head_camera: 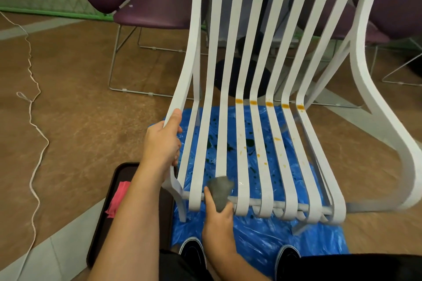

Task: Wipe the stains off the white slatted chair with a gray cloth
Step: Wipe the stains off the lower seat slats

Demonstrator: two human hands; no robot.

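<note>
Right hand grips cloth (half hidden); chair top cropped.

chair smooth matt white slats, cloth soft gray fabric, sheet glossy crinkled blue plastic, floor matt brown carpet
</note>
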